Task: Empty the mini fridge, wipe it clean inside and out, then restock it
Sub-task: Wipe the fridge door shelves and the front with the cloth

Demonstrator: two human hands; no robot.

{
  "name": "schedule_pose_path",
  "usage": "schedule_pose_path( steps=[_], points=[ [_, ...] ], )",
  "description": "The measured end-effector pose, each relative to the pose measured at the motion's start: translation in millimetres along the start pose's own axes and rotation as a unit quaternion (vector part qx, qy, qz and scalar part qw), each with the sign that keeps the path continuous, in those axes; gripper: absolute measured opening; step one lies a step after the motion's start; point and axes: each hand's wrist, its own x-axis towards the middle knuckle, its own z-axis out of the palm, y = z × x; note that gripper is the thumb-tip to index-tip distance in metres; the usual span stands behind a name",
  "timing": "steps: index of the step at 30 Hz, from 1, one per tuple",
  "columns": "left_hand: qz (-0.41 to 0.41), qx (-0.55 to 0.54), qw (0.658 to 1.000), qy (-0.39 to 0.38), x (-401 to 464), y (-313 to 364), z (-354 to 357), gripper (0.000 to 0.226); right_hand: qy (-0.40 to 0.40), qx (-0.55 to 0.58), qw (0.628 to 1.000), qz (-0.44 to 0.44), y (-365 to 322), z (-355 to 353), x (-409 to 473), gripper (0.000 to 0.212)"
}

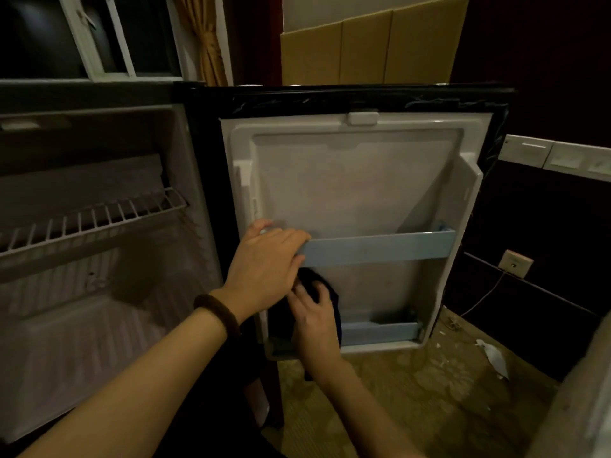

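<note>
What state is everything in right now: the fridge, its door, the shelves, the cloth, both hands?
Black mini fridge: open, empty.
White-lined fridge door: swung open.
White wire shelf: in place, bare.
Pale blue door rail: fitted.
Dark cloth: held against the door.
Left hand: gripping the rail.
Right hand: holding the cloth.

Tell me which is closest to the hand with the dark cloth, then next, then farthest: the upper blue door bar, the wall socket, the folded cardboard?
From the right hand:
1. Upper blue door bar, just above.
2. Wall socket, off right.
3. Folded cardboard, behind the fridge top.
</note>
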Motion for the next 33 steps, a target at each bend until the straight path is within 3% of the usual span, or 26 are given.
schedule_pose_path(
  steps=[3,6,9,11,14,18,21,24,27,31,33],
  points=[
    [0.000,-0.016,1.000,-0.003,-4.6,-2.2,-5.6,0.020,-0.058,-0.056,0.994,-0.067,12.5,-11.0,-7.5,0.038],
    [-0.007,-0.041,0.999,-0.018,-8.9,-3.3,-12.6,0.022,-0.064,-0.077,0.995,-0.028,11.2,-32.3,-10.2,0.036],
    [-0.015,-0.036,0.998,-0.043,-13.9,-3.3,-19.0,0.019,-0.003,0.005,0.999,0.034,0.5,-58.2,-17.1,0.037],
    [-0.016,-0.032,0.998,-0.053,-17.0,-5.7,-20.8,0.016,0.058,0.063,0.996,0.020,-18.6,-83.3,-19.3,0.048],
    [-0.015,-0.032,0.996,-0.081,-18.6,-10.2,-26.3,0.015,0.154,0.118,0.981,-0.020,-54.3,-130.9,-6.1,0.047],
    [-0.020,-0.025,0.991,-0.129,-16.6,-4.2,-33.6,0.014,0.273,0.036,0.959,-0.064,-78.6,-171.9,48.1,0.038],
    [-0.030,-0.114,0.986,-0.116,-18.1,-1.4,-34.7,0.028,0.200,-0.138,0.960,-0.140,-73.0,-165.2,91.2,0.036],
    [-0.055,-0.150,0.981,-0.108,-19.4,-0.2,-40.7,0.025,0.104,-0.233,0.952,-0.171,-47.7,-158.3,108.1,0.039],
    [-0.085,-0.205,0.969,-0.105,-22.9,-1.4,-39.7,0.014,0.131,-0.250,0.950,-0.136,-11.5,-176.9,85.5,0.038],
    [-0.076,-0.193,0.972,-0.108,-19.5,-1.5,-33.1,0.009,0.223,-0.231,0.946,0.050,17.5,-195.4,57.8,0.048],
    [-0.083,-0.190,0.973,-0.104,-17.8,0.1,-33.3,0.008,0.219,-0.210,0.950,0.078,4.9,-182.1,65.2,0.053]
  ],
)
